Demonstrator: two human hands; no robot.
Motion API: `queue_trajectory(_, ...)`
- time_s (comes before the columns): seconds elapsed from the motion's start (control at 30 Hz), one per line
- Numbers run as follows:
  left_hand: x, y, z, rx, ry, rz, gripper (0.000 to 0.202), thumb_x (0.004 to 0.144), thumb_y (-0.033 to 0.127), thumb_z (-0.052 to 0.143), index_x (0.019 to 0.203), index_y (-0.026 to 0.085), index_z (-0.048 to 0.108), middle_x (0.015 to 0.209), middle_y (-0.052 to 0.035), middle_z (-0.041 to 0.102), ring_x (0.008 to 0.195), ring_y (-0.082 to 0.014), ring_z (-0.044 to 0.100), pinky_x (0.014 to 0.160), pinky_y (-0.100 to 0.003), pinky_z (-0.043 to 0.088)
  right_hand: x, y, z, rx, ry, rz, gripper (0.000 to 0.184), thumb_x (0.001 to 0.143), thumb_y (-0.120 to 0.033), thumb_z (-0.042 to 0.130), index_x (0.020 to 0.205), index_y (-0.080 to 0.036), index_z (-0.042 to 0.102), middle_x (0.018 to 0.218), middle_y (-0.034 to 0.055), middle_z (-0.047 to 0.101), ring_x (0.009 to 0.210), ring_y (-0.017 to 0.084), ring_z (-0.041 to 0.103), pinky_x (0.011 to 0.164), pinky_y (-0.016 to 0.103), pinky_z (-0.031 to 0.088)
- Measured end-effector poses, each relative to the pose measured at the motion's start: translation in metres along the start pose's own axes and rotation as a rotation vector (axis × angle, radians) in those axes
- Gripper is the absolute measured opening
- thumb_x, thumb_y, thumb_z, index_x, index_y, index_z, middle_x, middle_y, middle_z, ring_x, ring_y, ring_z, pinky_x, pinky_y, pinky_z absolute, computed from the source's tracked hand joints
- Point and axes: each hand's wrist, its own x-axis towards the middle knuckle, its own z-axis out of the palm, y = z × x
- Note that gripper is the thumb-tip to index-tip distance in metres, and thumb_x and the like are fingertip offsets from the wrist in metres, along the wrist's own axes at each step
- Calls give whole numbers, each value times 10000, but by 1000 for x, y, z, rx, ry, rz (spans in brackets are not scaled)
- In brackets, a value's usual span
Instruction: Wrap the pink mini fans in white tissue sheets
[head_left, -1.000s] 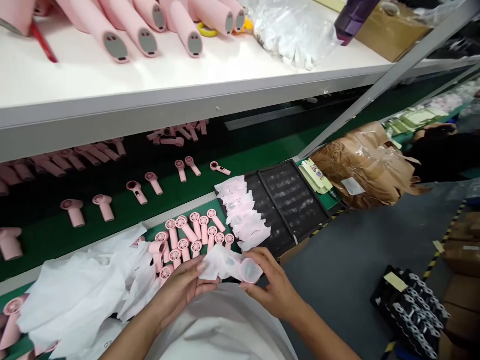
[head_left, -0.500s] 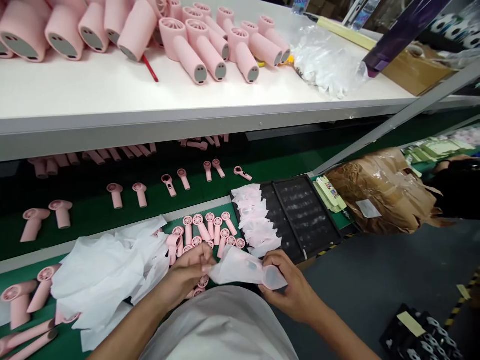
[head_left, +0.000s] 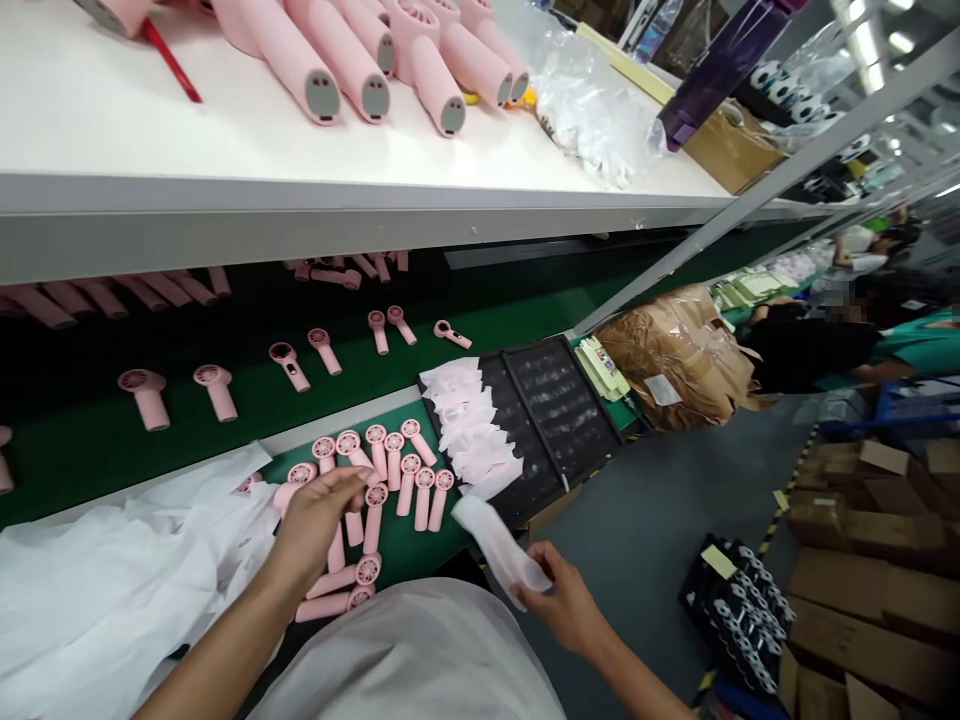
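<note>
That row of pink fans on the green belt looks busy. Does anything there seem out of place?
Yes: two pink handheld fans near the left hand lie crosswise on the green belt, unlike the roughly parallel fans beside them. The right hand, holding a white pouch, shows nothing odd.

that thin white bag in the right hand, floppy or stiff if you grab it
Probably floppy and very light: the thin white bag pinched by the right hand looks like soft, see-through film, and the similar bags lying overlapped nearby look limp. Its smooth surface may also slip from a loose pinch.
</note>
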Motion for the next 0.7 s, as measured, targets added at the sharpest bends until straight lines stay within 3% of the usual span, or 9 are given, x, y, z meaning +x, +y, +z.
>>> queue_trajectory(0.1,17,-15,-19,-82,83,-12,316,675,411,802,835,164,686,661,24,555,642,-105,467,619,-196,399,27,57,28,153,399,365,369,762,-526,600,881,-180,551,784,54,630,733,244,609,680,349,482)
queue_trajectory(0.17,19,-24,-27,-56,99,-61,379,650,431,812,894,165,695,690,14,574,656,-118,484,603,-206,406,62,73,53,164,555,493,463,736,-562,596,943,-149,555,890,119,654,836,298,628,744,387,490)
queue_trajectory(0.3,25,-36,-31,40,123,-72,460,637,487,791,952,166,696,738,-8,613,677,-148,522,601,-237,427,125,58,109,168,576,455,475,698,-504,610,976,-124,547,1024,178,648,986,338,610,875,405,471)
queue_trajectory(0.4,50,-34,-27,172,102,-6,471,662,539,732,948,168,680,723,-4,617,648,-160,534,604,-262,434,121,46,130,231,471,349,440,711,-507,607,968,-152,571,982,126,675,949,310,631,874,389,490)
queue_trajectory(0.5,99,-20,-10,433,75,133,461,728,587,606,928,174,660,723,-17,634,657,-191,577,639,-299,459,102,59,116,239,420,298,534,644,-508,674,1040,-157,602,1066,140,671,1028,344,619,897,427,503)
queue_trajectory(0.57,143,-4,14,587,95,231,440,749,572,559,911,173,650,804,-58,675,772,-238,633,752,-344,486,116,67,88,174,470,233,570,652,-536,668,1081,-164,616,1150,161,636,1113,371,577,948,466,482)
queue_trajectory(0.63,194,15,49,669,146,282,448,748,558,570,936,158,645,913,-119,697,898,-292,648,852,-398,476,168,60,51,107,503,85,494,765,-548,574,1085,-175,624,1162,155,624,1122,348,570,962,461,479)
queue_trajectory(0.7,246,33,93,714,219,322,498,744,557,604,998,130,631,1051,-197,674,1014,-353,623,906,-456,452,252,32,12,26,457,-107,411,896,-465,436,1130,-174,607,1190,141,616,1136,292,570,978,405,479)
